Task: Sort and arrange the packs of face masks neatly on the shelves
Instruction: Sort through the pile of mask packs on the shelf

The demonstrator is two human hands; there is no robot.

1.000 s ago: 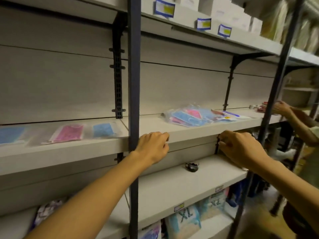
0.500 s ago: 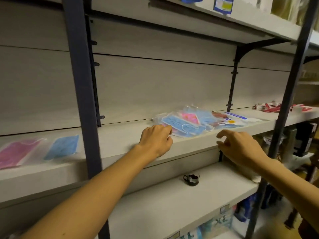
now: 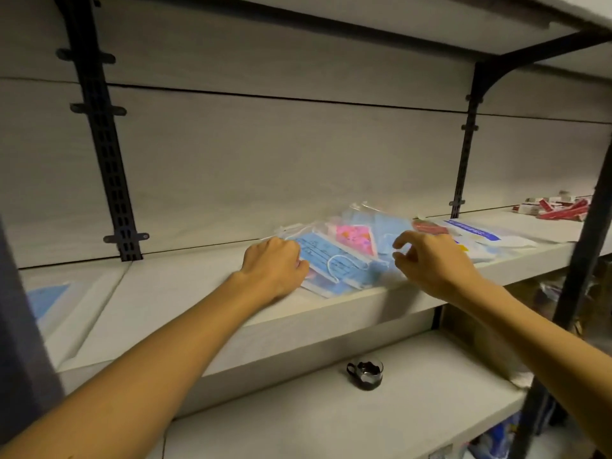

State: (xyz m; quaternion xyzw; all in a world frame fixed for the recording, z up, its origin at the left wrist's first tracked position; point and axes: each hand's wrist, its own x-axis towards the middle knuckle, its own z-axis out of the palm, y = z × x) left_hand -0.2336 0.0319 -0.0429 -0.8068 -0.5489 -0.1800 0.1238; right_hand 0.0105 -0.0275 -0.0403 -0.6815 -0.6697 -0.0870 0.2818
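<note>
Since half a second ago, both hands now on the mask packs [image 3: 334, 256]. Left hand [image 3: 275, 266] curled on the pile's edge, right hand [image 3: 433, 260] loosely spread above. Print too blurred to read

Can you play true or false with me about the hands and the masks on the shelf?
1. The mask packs lie in a loose, overlapping pile. True.
2. The right hand holds a pink pack up in the air. False: it hovers over the pile, fingers curled, lifting nothing.
3. The left hand is at the pile's left edge. True.
4. The small dark cup sits among the masks. False: it stands on the shelf below.
5. The red boxes are far left. False: far right.
</note>
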